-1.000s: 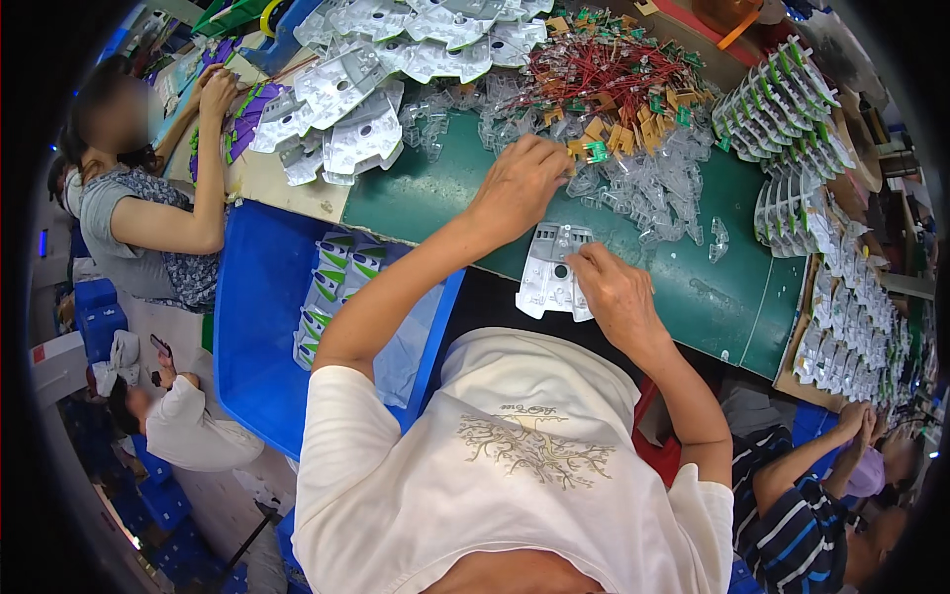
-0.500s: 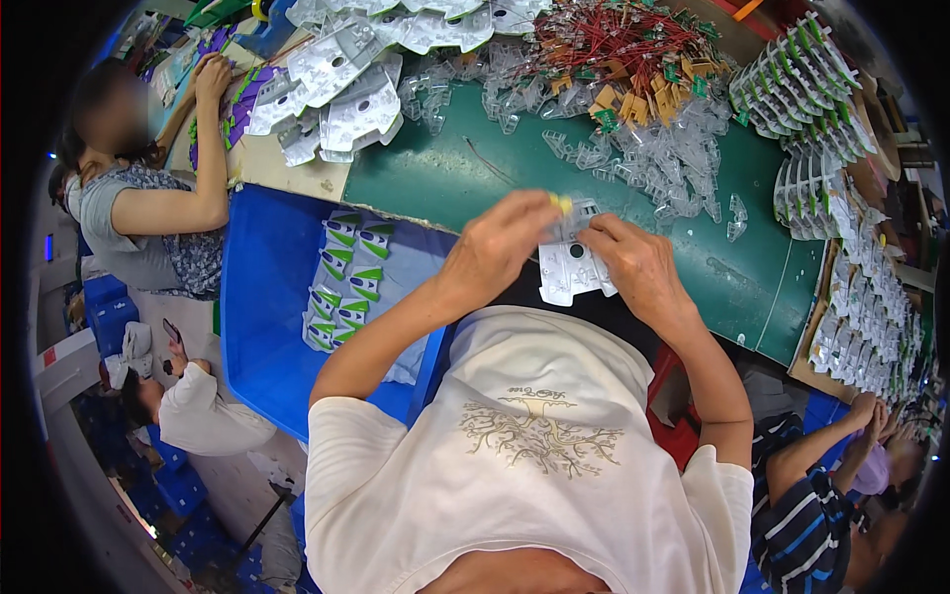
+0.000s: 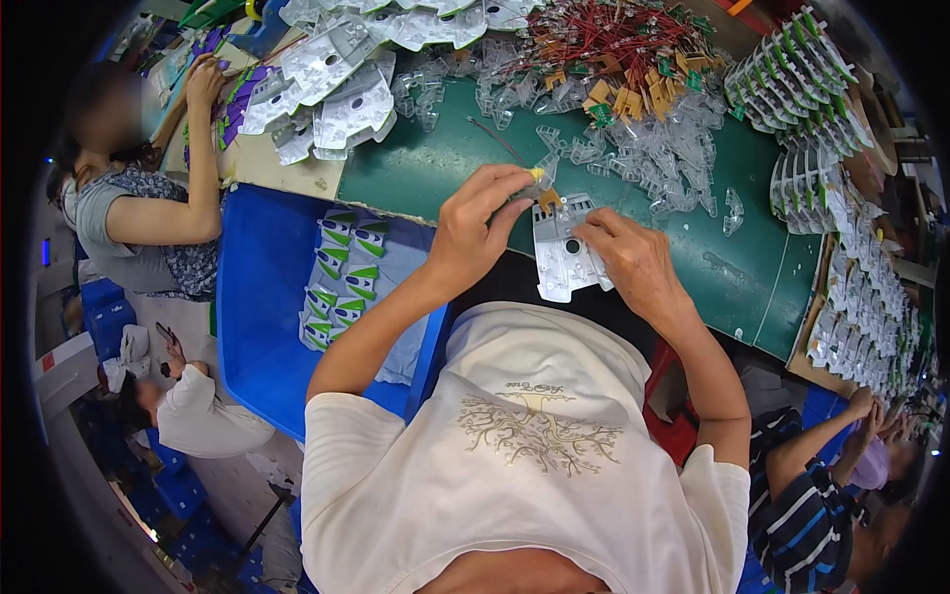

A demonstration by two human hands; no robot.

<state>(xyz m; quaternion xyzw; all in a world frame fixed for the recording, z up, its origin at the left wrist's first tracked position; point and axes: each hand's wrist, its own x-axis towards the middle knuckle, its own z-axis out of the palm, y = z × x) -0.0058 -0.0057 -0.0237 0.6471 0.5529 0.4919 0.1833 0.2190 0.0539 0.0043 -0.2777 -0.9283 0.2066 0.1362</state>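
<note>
The left hand point(image 3: 473, 236) is now pinching a small yellow-tipped part point(image 3: 539, 176) between thumb and forefinger, fingers closed tight on it, and bringing it to the top edge of the clear tray point(image 3: 565, 249). A second ago that hand was stretched out over the heap of clear shells point(image 3: 653, 148) on the green mat point(image 3: 435, 178) — it has since come back with the part, so the picking seems done and the fitting is starting.

The right hand point(image 3: 633, 265) is gripping the tray by its right side, fingers curled over the face and thumb hidden beneath, holding it just above the near edge of the mat, close to the person's chest. The tray has been lifted off the mat and drawn nearer since the earlier view.

The tangle of red wires point(image 3: 614, 45) is lying beyond the shells, well apart from both hands. To the left, a blue bin point(image 3: 257, 297) is holding green-and-white packs point(image 3: 341, 282) — untouched. A co-worker's arm point(image 3: 188, 208) is resting on the neighbouring bench.
</note>
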